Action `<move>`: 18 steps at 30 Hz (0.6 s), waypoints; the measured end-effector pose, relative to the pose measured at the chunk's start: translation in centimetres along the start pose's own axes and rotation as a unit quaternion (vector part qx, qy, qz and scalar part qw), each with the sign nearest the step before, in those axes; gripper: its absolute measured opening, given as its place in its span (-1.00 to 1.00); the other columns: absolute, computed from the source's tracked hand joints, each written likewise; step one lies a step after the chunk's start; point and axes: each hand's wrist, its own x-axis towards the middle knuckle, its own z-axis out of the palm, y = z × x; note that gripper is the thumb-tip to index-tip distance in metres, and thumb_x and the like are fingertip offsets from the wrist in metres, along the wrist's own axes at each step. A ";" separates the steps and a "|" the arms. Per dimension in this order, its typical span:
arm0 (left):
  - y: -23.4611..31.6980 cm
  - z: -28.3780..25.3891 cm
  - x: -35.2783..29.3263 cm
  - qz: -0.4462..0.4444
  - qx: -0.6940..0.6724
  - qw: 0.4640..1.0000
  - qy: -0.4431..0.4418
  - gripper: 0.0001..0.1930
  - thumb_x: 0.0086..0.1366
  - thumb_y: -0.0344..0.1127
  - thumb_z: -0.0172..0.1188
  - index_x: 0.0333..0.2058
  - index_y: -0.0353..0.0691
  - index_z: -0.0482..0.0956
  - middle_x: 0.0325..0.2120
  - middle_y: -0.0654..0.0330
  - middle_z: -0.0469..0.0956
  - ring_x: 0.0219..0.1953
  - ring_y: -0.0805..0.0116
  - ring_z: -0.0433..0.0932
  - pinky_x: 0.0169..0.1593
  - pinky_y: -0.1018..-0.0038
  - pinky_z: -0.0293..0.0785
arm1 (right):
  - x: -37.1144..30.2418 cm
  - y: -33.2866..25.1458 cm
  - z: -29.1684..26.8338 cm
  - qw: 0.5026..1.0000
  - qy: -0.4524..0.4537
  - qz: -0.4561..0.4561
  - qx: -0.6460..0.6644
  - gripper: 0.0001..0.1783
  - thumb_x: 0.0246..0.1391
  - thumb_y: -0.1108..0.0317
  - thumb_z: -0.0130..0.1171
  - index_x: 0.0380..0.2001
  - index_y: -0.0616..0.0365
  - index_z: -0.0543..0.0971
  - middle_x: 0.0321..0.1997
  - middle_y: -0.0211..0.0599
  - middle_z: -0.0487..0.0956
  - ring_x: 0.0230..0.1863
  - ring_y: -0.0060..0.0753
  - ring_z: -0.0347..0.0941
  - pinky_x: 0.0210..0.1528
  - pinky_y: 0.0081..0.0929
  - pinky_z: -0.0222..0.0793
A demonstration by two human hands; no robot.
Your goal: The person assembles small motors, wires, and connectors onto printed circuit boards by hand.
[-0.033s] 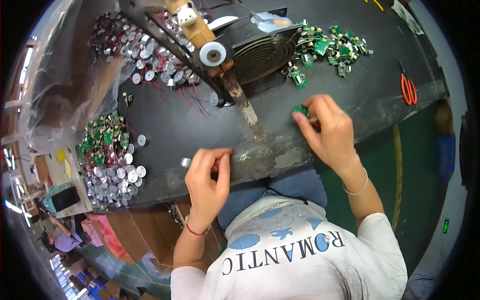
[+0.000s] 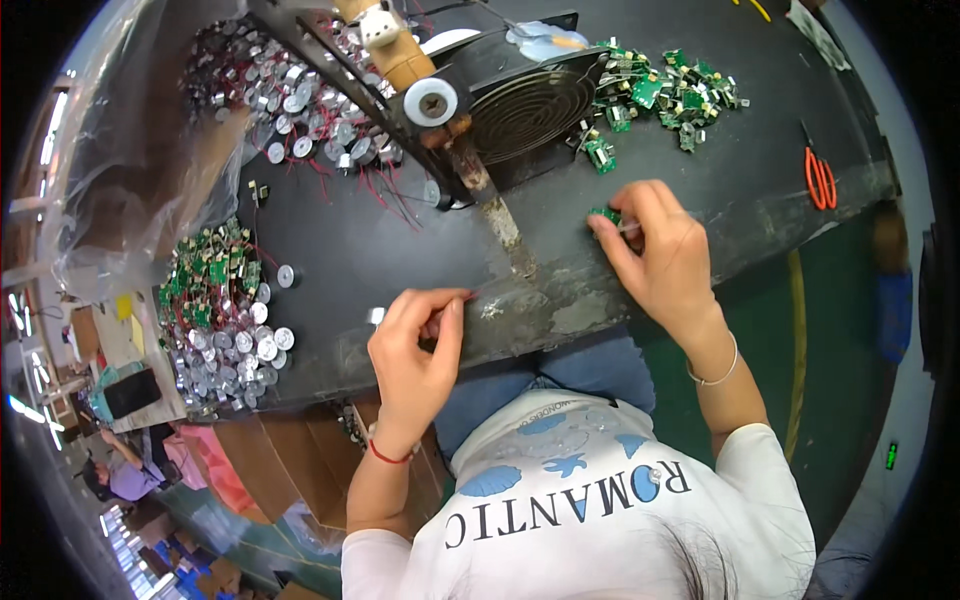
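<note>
My left hand is near the table's front edge, thumb and index finger pinched on the end of a thin red wire. Beside its knuckles is a small silver motor; whether the wire runs to it is hidden by the fingers. Further right, my right hand pinches a small green circuit board just above the table, partly covered by the fingertips. Between the hands, a soldering iron with a crusted metal shaft slants down toward the table edge, clamped on a black stand.
A round-grilled black fan stands behind the iron. Loose green circuit boards lie at the far right, red-handled cutters at the right edge. Silver motors with red wires heap at the far left; joined boards and motors pile nearer.
My right hand, with the circuit board, has shifted very slightly. My left hand keeps its pinch with barely any movement; the whole view has moved a little.
</note>
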 end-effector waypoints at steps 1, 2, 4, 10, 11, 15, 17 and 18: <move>-0.3 0.0 0.2 -0.004 0.004 1.000 0.000 -0.93 0.21 -0.52 0.15 -0.37 -0.39 0.59 -0.54 0.18 0.52 -0.55 0.50 0.44 -0.43 0.58 0.37 | 0.3 0.0 0.2 1.000 -0.001 0.002 0.010 -0.77 -0.11 0.40 0.32 -0.54 0.17 0.42 -0.55 -0.29 0.42 -0.62 -0.30 0.39 -0.53 -0.37 0.32; -0.7 0.0 0.2 -0.071 -0.128 0.989 -0.026 -0.92 0.23 -0.51 0.15 -0.35 -0.40 0.59 -0.54 0.19 0.54 -0.52 0.54 0.46 -0.41 0.61 0.39 | 0.2 -0.1 0.4 1.000 -0.005 0.001 0.015 -0.77 -0.11 0.40 0.32 -0.54 0.17 0.42 -0.55 -0.29 0.42 -0.62 -0.30 0.39 -0.53 -0.37 0.32; -1.1 -0.5 0.1 -0.147 -0.302 0.939 -0.077 -0.89 0.27 -0.47 0.13 -0.31 -0.41 0.55 -0.50 0.21 0.60 -0.47 0.61 0.50 -0.37 0.66 0.42 | -0.1 -0.4 0.7 0.999 -0.002 0.007 0.034 -0.77 -0.12 0.44 0.33 -0.55 0.16 0.42 -0.50 -0.30 0.46 -0.62 -0.35 0.38 -0.53 -0.41 0.32; -1.2 -0.5 -0.5 -0.160 -0.326 0.926 -0.106 -0.92 0.25 -0.46 0.16 -0.36 -0.37 0.51 -0.59 0.32 0.51 -0.53 0.67 0.41 -0.45 0.70 0.28 | -2.7 -1.9 1.7 0.985 0.013 -0.059 0.161 -0.75 -0.20 0.58 0.33 -0.62 0.19 0.39 -0.26 -0.29 0.51 -0.70 -0.55 0.34 -0.62 -0.57 0.29; -1.1 -0.4 -0.4 -0.161 -0.326 0.926 -0.105 -0.92 0.25 -0.46 0.16 -0.36 -0.37 0.51 -0.59 0.32 0.51 -0.53 0.67 0.41 -0.45 0.70 0.28 | -2.9 -2.5 1.2 0.985 -0.008 -0.048 0.168 -0.74 -0.21 0.59 0.33 -0.65 0.19 0.39 -0.32 -0.29 0.51 -0.63 -0.49 0.38 -0.59 -0.53 0.31; -0.3 -0.3 0.0 -0.172 -0.348 0.912 -0.130 -0.94 0.23 -0.48 0.17 -0.39 -0.34 0.49 -0.62 0.41 0.42 -0.57 0.73 0.27 -0.47 0.72 0.16 | -3.0 -2.3 1.6 0.982 -0.017 -0.120 0.142 -0.71 -0.24 0.61 0.31 -0.68 0.17 0.35 -0.41 -0.30 0.52 -0.43 -0.29 0.44 -0.46 -0.47 0.35; -0.2 0.0 0.0 -0.163 -0.350 0.913 -0.129 -0.95 0.22 -0.49 0.17 -0.40 -0.34 0.49 -0.61 0.42 0.42 -0.56 0.75 0.24 -0.46 0.72 0.14 | -3.0 -2.5 1.4 0.974 -0.021 -0.155 0.164 -0.71 -0.25 0.61 0.31 -0.69 0.18 0.34 -0.38 -0.29 0.53 -0.43 -0.26 0.45 -0.42 -0.49 0.37; -0.1 0.2 -0.1 -0.150 -0.377 0.906 -0.124 -0.95 0.21 -0.50 0.18 -0.40 -0.33 0.49 -0.59 0.43 0.41 -0.54 0.74 0.22 -0.45 0.73 0.14 | -2.9 -2.5 1.3 0.969 -0.018 -0.174 0.177 -0.71 -0.25 0.61 0.31 -0.69 0.20 0.34 -0.38 -0.27 0.54 -0.43 -0.25 0.46 -0.44 -0.49 0.38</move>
